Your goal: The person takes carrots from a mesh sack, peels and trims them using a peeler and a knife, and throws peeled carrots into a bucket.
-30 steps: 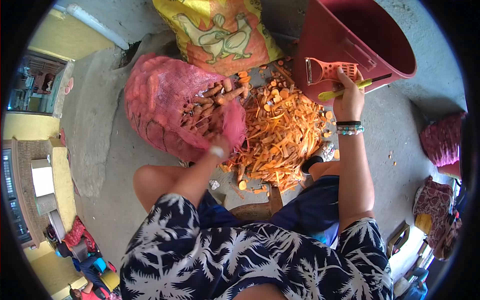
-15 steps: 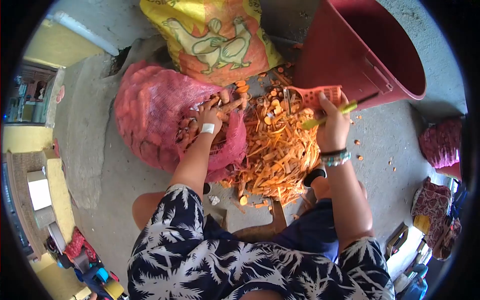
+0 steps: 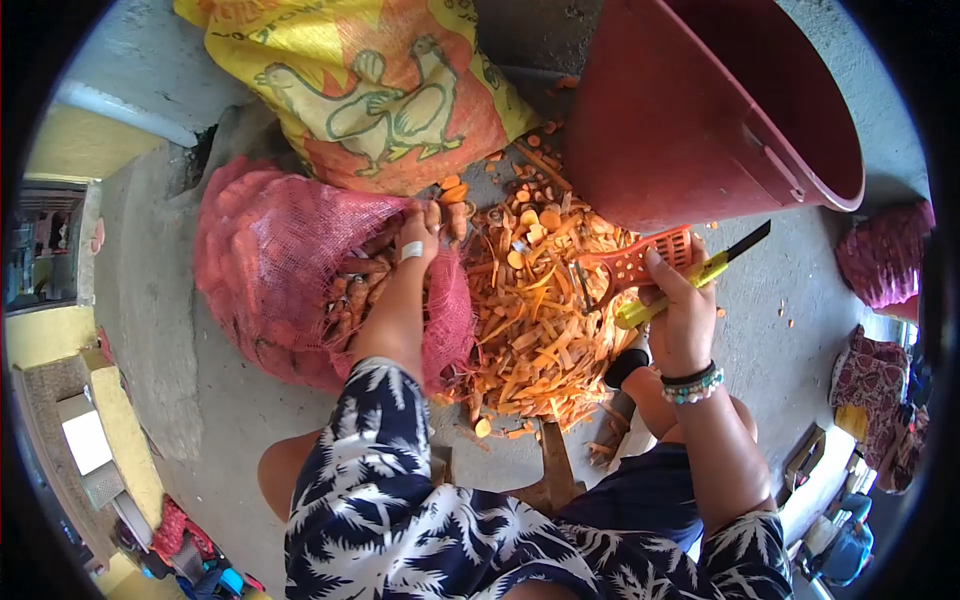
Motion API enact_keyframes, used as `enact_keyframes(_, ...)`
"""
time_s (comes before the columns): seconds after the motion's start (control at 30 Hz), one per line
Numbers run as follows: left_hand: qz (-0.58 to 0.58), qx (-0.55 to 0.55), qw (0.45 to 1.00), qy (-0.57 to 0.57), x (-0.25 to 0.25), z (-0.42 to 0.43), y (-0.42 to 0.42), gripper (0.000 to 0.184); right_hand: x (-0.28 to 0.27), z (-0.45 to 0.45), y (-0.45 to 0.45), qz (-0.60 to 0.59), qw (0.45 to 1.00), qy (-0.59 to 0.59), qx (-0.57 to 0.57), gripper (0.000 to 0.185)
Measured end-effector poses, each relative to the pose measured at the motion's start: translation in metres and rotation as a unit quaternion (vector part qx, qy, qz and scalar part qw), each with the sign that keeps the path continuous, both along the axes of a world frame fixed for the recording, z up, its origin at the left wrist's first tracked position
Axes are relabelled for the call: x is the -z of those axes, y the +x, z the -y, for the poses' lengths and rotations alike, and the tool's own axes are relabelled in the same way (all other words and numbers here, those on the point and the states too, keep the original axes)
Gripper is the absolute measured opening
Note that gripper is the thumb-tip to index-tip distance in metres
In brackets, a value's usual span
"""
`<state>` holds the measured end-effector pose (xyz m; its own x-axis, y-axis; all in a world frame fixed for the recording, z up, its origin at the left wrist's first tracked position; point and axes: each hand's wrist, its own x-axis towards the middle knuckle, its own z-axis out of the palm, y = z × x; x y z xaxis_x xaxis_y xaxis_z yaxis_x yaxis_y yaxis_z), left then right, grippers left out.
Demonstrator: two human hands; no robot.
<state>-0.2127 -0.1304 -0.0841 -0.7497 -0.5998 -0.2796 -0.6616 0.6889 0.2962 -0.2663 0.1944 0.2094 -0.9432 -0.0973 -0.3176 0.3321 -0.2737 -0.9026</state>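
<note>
My left hand (image 3: 417, 236) reaches into the mouth of a pink mesh sack (image 3: 265, 250), its fingers closed around a carrot (image 3: 432, 215) at the upper edge. More unpeeled carrots (image 3: 350, 300) show in the sack below my wrist. In my right hand (image 3: 684, 318) are an orange peeler (image 3: 638, 262) and a yellow-handled knife (image 3: 672, 291) with a dark blade pointing up and right. Both tools are above the right side of a heap of orange peelings and cut ends (image 3: 545, 320) on the floor.
A large red bin (image 3: 690, 120) stands at the upper right, next to the heap. A yellow and orange sack (image 3: 380, 100) with printed birds leans at the top. Beneath me is a wooden seat (image 3: 556, 465). Another purple mesh sack (image 3: 887, 255) lies far right.
My left hand went from the sack's loose edge into its mouth, then up to a carrot at the upper edge. My right hand moved lower with the peeler and knife, the blade now tilted upward.
</note>
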Motion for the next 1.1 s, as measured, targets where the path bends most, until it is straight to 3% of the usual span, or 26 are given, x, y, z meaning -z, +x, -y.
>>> enact_keyframes(0.07,-0.21,-0.119,0.949,0.202,-0.029,0.021,0.009,0.027,-0.002,-0.002,0.003,-0.01,1.0,-0.001,-0.009,0.034)
enact_keyframes(0.1,-0.309,-0.121,0.913,0.238,-0.009,0.048,0.011,0.029,-0.003,-0.002,0.005,-0.017,1.0,0.006,-0.018,0.034)
enact_keyframes(0.17,-0.39,-0.244,0.742,0.488,-0.122,0.03,0.02,0.033,-0.001,0.001,0.013,-0.036,0.999,-0.005,-0.016,0.035)
enact_keyframes(0.23,-0.502,-0.195,0.619,0.572,-0.17,0.033,0.026,0.04,-0.004,0.005,0.02,-0.038,0.998,0.003,-0.045,0.036)
enact_keyframes(0.3,-0.528,-0.138,0.599,0.587,-0.234,0.014,0.049,0.044,-0.009,0.011,0.029,-0.049,0.997,0.007,-0.053,0.036)
enact_keyframes(0.37,-0.534,-0.04,0.402,0.743,-0.288,-0.014,0.076,0.046,-0.009,0.014,0.037,-0.07,0.992,0.021,-0.102,0.036)
enact_keyframes(0.4,-0.495,-0.072,0.406,0.764,-0.309,-0.035,0.093,0.046,-0.01,0.016,0.041,-0.092,0.985,-0.021,-0.142,0.037)
enact_keyframes(0.47,-0.456,-0.121,0.42,0.775,-0.315,-0.068,0.122,0.041,-0.018,0.012,0.052,-0.123,0.957,0.042,-0.258,0.04)
enact_keyframes(0.5,-0.447,-0.17,0.421,0.77,-0.319,-0.083,0.133,0.028,-0.01,0.007,0.055,-0.16,0.933,0.064,-0.316,0.041)
enact_keyframes(0.53,-0.405,-0.153,0.52,0.737,-0.319,-0.092,0.148,0.033,-0.007,0.003,0.059,-0.214,0.897,0.13,-0.363,0.04)
enact_keyframes(0.57,-0.356,-0.134,0.61,0.695,-0.316,-0.1,0.163,0.04,-0.003,-0.007,0.068,-0.181,0.889,0.161,-0.389,0.039)
enact_keyframes(0.6,-0.355,-0.135,0.609,0.697,-0.319,-0.11,0.176,0.04,-0.004,-0.014,0.076,-0.208,0.853,0.207,-0.431,0.039)
enact_keyframes(0.63,-0.313,-0.079,0.709,0.627,-0.322,-0.119,0.188,0.052,-0.003,-0.019,0.084,-0.232,0.814,0.251,-0.471,0.04)
enact_keyframes(0.67,-0.263,-0.019,0.796,0.545,-0.325,-0.126,0.198,0.064,-0.002,-0.023,0.091,-0.228,0.816,0.253,-0.468,0.04)
enact_keyframes(0.7,-0.258,-0.017,0.795,0.548,-0.333,-0.137,0.207,0.064,-0.002,-0.027,0.1,-0.216,0.803,0.256,-0.493,0.039)
enact_keyframes(0.77,-0.222,0.023,0.841,0.492,-0.352,-0.153,0.221,0.084,-0.008,-0.033,0.117,-0.202,0.792,0.258,-0.515,0.039)
enact_keyframes(0.83,-0.247,0.106,0.876,0.4,-0.349,-0.156,0.226,0.086,-0.034,-0.039,0.134,-0.194,0.785,0.267,-0.525,0.038)
enact_keyframes(0.97,-0.272,0.146,0.885,0.348,-0.363,-0.173,0.236,0.079,-0.049,-0.049,0.15,-0.165,0.811,0.203,-0.524,0.034)
enact_keyframes(1.1,-0.245,0.161,0.886,0.359,-0.37,-0.18,0.235,0.073,-0.057,-0.053,0.152,-0.127,0.802,0.23,-0.536,0.03)
